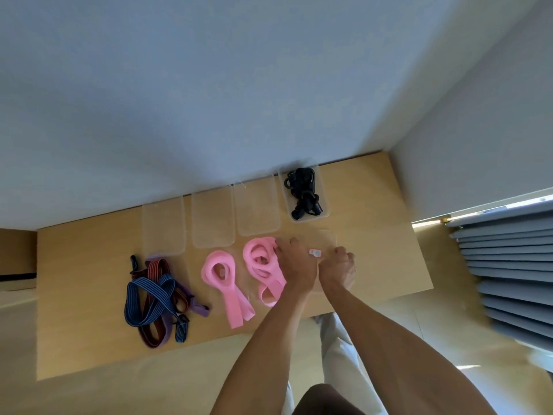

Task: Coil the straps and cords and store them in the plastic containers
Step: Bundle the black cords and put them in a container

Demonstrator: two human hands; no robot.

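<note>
The coiled pink strap [261, 262] lies on the wooden table [374, 265], its tail trailing toward the near edge, just in front of 3 clear bins [257, 211]. The left hand [296, 268] rests on its right side, fingers seemingly curled at the coil; the right hand [341, 265] looks clenched (around what, I cannot tell). Tuck the tail inward before lifting, or the loops will likely spring apart.

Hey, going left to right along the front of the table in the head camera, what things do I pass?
Tangle of blue, red and purple straps → smaller pink strap coil → larger pink strap coil → left hand → right hand.
</note>
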